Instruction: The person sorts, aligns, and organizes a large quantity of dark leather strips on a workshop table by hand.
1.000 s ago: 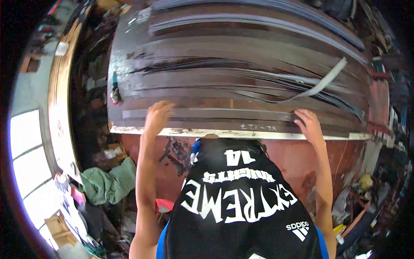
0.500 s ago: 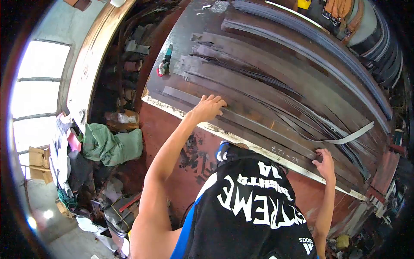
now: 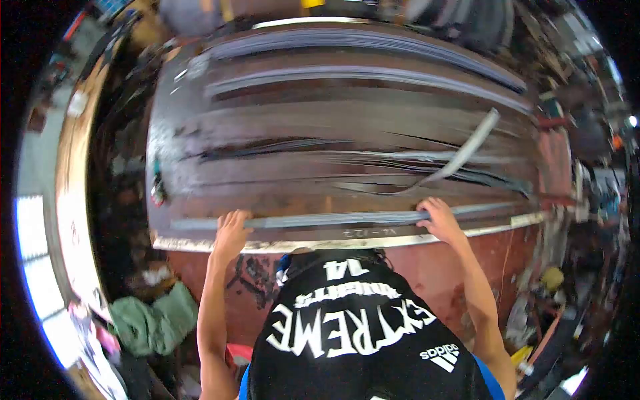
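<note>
A narrow stack of long grey strips [image 3: 327, 219] lies along the near edge of the dark work table [image 3: 175, 130]. At the left part of the stack, my left hand [image 3: 231, 233] is closed over it with curled fingers. My right hand [image 3: 441, 221] grips the stack farther right, thumb and fingers around its sides. Between my hands, just below the strips, chalk writing marks the tabletop. Beyond the stack, one loose pale strip [image 3: 470, 145] curls up above a pile of dark strips [image 3: 287, 145].
Two long bundles, a far bundle [image 3: 347, 39] and a nearer bundle [image 3: 347, 75], stretch across the back. A small green-and-red tool [image 3: 157, 183] lies at the left edge. Green cloth [image 3: 152, 321] is heaped on the floor at left.
The view has turned and now faces the table squarely. My right hand has closed on the strips after being apart from them; my left hand is also closed on them.
</note>
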Demonstrator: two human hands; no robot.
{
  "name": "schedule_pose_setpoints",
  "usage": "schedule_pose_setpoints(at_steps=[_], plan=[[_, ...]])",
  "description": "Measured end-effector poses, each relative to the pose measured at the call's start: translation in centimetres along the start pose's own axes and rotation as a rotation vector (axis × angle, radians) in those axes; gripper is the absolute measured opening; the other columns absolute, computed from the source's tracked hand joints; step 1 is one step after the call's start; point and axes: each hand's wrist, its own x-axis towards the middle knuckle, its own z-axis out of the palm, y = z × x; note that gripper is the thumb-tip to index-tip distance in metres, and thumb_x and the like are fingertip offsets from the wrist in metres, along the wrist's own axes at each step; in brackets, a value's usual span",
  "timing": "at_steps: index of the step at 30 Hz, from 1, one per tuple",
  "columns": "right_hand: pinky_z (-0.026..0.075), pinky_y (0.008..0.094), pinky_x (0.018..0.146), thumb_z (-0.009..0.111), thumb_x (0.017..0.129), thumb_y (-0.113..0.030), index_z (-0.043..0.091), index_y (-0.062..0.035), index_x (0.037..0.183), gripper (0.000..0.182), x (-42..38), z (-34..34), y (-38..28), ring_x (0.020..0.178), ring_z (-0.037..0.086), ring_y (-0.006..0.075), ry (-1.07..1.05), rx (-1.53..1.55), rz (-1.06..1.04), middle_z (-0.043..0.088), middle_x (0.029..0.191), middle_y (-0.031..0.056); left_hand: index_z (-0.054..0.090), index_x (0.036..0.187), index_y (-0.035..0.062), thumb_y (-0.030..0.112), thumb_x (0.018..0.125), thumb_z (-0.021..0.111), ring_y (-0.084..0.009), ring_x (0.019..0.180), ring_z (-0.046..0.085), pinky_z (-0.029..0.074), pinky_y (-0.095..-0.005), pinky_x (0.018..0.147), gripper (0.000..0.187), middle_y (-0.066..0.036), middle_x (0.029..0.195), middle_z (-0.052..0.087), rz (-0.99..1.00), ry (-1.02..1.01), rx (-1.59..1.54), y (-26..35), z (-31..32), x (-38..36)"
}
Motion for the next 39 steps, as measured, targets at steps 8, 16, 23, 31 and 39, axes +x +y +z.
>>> schedule_pose_setpoints(at_steps=[8, 16, 23, 31, 39], plan=[[0.043, 0.0440, 0.087, 0.078, 0.073, -0.017, 0.056, -0.0112, 0.104, 0.038, 0.1, 1.3, 0.4, 0.101, 0.054, 0.0333, 0.174, -0.122, -0.028, 0.055, 0.101, 0.0099, 0.054, 0.115, 0.0061, 0.006, 0.080, 0.070, -0.0323, 0.108, 0.052, 0.035, -0.0464, 0.097, 0.038, -0.009, 0.112, 0.059, -0.002, 0.120, 0.040, -0.2, 1.7, 0.3], [0.049, 0.0485, 0.073, 0.069, 0.087, -0.032, 0.064, -0.0072, 0.092, 0.026, 1.5, -6.9, 3.3, 0.083, 0.063, 0.0370, 0.468, 0.028, 0.254, 0.065, 0.086, 0.0143, 0.050, 0.117, 0.0037, 0.002, 0.079, 0.068, -0.0347, 0.107, 0.051, 0.035, -0.0470, 0.097, 0.041, -0.013, 0.110, 0.057, 0.039, 0.158, 0.039, -0.2, 1.8, 0.2], [0.053, 0.0476, 0.079, 0.067, 0.088, -0.040, 0.065, -0.0038, 0.100, 0.038, 11.3, -13.4, 15.8, 0.093, 0.066, 0.0384, 0.862, -0.104, 0.776, 0.066, 0.100, 0.0188, 0.050, 0.118, 0.0019, 0.004, 0.081, 0.068, -0.0364, 0.107, 0.051, 0.035, -0.0488, 0.095, 0.041, -0.016, 0.111, 0.056, 0.043, 0.153, 0.071, -0.8, 2.1, 0.1], [0.054, 0.0469, 0.089, 0.068, 0.080, -0.028, 0.068, 0.0011, 0.103, 0.037, 13.7, -15.2, 18.9, 0.102, 0.067, 0.0407, 0.752, 0.005, 1.051, 0.066, 0.111, 0.0251, 0.051, 0.116, 0.0027, 0.009, 0.084, 0.065, -0.0372, 0.104, 0.050, 0.034, -0.0490, 0.096, 0.036, -0.016, 0.108, 0.056, 0.031, 0.127, 0.058, -0.4, 2.0, 0.1], [0.055, 0.0268, 0.056, 0.067, 0.086, -0.005, 0.061, 0.0067, 0.111, 0.028, 3.8, -11.4, 20.5, 0.064, 0.063, 0.0165, 1.445, 1.028, 0.869, 0.066, 0.085, 0.0083, 0.051, 0.117, 0.0024, 0.006, 0.082, 0.067, -0.0365, 0.106, 0.051, 0.036, -0.0483, 0.096, 0.038, -0.015, 0.111, 0.057, 0.027, 0.133, 0.074, -0.8, 2.1, 0.0]])
